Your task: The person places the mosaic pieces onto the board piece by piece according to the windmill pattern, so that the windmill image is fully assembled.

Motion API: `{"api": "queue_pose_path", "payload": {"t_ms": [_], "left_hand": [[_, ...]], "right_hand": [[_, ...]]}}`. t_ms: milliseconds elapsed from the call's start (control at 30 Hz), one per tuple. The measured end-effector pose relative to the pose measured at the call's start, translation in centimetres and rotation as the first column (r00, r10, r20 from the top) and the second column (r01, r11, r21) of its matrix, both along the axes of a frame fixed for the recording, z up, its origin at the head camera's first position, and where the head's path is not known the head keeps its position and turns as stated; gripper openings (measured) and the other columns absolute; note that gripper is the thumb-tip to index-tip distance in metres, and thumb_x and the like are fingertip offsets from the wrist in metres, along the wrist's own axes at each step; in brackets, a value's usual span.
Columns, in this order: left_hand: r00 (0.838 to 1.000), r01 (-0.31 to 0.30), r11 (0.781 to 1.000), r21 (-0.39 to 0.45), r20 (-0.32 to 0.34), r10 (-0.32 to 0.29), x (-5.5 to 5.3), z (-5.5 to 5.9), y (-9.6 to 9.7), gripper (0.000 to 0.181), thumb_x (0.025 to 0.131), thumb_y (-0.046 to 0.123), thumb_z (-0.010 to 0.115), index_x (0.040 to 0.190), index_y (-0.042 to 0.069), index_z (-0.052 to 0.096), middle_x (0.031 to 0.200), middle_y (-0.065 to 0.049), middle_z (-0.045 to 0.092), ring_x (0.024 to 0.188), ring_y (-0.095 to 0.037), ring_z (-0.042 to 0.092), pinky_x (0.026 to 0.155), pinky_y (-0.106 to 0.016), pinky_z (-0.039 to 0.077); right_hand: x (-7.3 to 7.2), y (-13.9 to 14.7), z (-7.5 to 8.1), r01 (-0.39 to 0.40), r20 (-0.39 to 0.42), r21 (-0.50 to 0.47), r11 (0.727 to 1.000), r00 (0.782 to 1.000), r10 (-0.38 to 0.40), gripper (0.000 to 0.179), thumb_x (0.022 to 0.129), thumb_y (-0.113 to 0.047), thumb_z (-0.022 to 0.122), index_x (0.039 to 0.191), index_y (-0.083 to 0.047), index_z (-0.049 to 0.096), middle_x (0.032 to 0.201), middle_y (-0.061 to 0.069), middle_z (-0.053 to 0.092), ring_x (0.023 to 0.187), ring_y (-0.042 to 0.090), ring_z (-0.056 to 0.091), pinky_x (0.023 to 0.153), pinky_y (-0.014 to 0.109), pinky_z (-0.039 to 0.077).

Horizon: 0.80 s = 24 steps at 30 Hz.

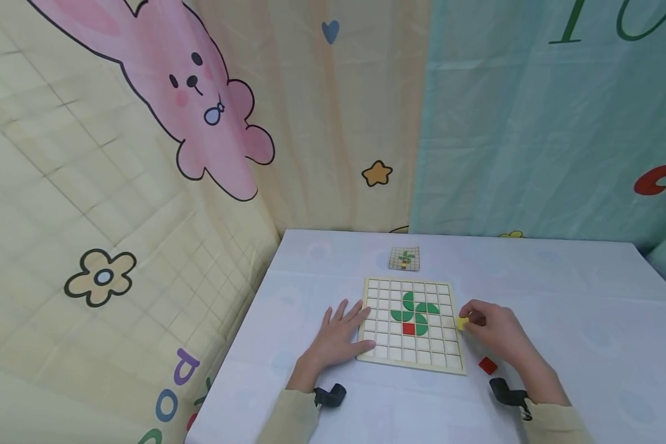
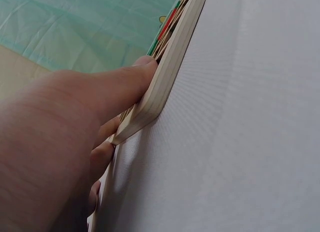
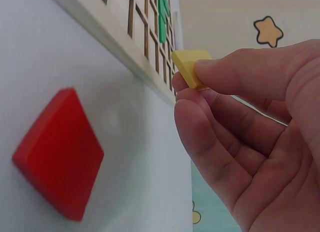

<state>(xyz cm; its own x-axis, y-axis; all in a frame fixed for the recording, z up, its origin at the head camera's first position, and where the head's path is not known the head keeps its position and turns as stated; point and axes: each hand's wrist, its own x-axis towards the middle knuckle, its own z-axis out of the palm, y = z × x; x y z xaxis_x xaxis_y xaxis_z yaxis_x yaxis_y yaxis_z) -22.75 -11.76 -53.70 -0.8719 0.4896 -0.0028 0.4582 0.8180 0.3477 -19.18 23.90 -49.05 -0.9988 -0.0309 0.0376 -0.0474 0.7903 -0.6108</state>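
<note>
A wooden grid board (image 1: pixel 383 356) lies on the white table, holding several green rounded tiles (image 1: pixel 420 324) in a pinwheel and one red square tile (image 1: pixel 408 328) below them. With fingers spread, my left hand (image 1: pixel 338 336) rests at the board's left edge; in the left wrist view its thumb (image 2: pixel 122 82) presses on the rim. My right hand (image 1: pixel 498 330) pinches a yellow square tile (image 3: pixel 192 67) between thumb and fingers, close beside the board's right edge. A loose red square tile (image 3: pixel 62 154) lies on the table under the right wrist.
Behind the board lies a small pattern card (image 1: pixel 404 259) showing a similar green, red and yellow design. The white table (image 1: pixel 560 296) extends to both sides. Printed curtains (image 1: pixel 322 123) hang along the back and left.
</note>
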Motion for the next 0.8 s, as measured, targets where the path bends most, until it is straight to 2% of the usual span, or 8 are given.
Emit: {"api": "queue_pose_path", "payload": {"t_ms": [433,633,800], "left_hand": [[1.000,0.003,1.000,-0.003,-0.004,-0.003,-0.1,0.0,-0.1,0.080,0.094,0.069,0.050,0.160,0.030,0.029,0.167,0.006,0.018,0.154,-0.028,0.004,0.120,-0.059,0.004],[1.000,0.000,1.000,0.000,0.003,0.000,-0.2,-0.1,-0.1,0.080,0.094,0.068,0.051,0.160,0.029,0.030,0.167,0.005,0.019,0.154,-0.029,0.004,0.120,-0.059,0.003],[1.000,0.000,1.000,-0.013,0.012,0.000,-0.2,-0.1,0.0,0.079,0.094,0.068,0.050,0.160,0.030,0.029,0.167,0.005,0.018,0.154,-0.029,0.004,0.120,-0.059,0.003]], "right_hand": [[-0.7,-2.3,0.4,-0.047,-0.001,-0.034,0.998,0.999,0.047,0.014,0.087,-0.002,0.074,0.095,-0.012,0.069,0.087,0.000,0.067,0.082,0.020,0.062,0.074,0.038,0.057],[-0.6,-3.3,0.0,-0.055,0.053,-0.047,0.997,0.997,0.058,0.013,0.087,-0.005,0.075,0.095,-0.013,0.070,0.090,0.000,0.066,0.083,0.019,0.061,0.074,0.035,0.056],[-0.5,-4.0,-0.2,-0.079,0.034,-0.039,0.996,0.996,0.080,0.013,0.086,-0.004,0.076,0.092,-0.014,0.069,0.088,-0.001,0.066,0.082,0.018,0.060,0.072,0.034,0.056]]}}
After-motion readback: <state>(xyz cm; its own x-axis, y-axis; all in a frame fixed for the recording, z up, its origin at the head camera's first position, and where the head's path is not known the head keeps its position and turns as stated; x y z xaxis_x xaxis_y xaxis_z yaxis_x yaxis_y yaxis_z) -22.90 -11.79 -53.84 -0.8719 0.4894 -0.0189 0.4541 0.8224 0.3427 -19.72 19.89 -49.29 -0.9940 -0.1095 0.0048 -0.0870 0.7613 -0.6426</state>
